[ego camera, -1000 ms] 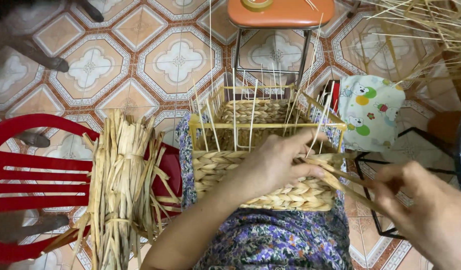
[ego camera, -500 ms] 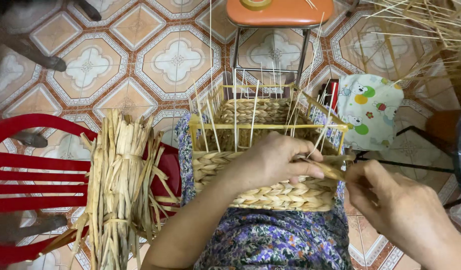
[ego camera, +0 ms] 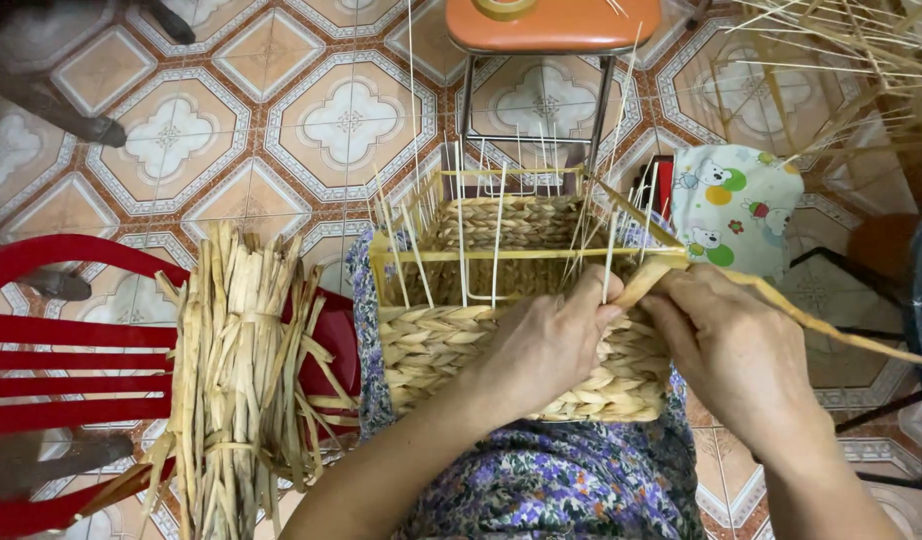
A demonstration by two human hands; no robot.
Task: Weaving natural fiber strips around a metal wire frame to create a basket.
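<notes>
A half-woven straw basket (ego camera: 436, 345) on a yellow frame rests on my lap, with thin upright stakes rising from its rim. My left hand (ego camera: 546, 345) presses against the basket's near wall, fingertips at the top edge of the weave. My right hand (ego camera: 726, 345) sits just beside it, pinching a long flat straw strand (ego camera: 831, 325) that runs off to the right. Both hands meet at the basket's near right corner.
A bundle of dried straw (ego camera: 236, 380) lies across a red plastic chair (ego camera: 71, 360) at my left. An orange stool (ego camera: 551, 25) stands behind the basket. A patterned cloth (ego camera: 736, 205) and loose stakes (ego camera: 841, 60) are at the right. Patterned tile floor (ego camera: 351, 120) all around.
My right hand has moved left and up from the lower right, bringing the straw strand to the basket's corner beside my left hand. The left hand stayed on the weave.
</notes>
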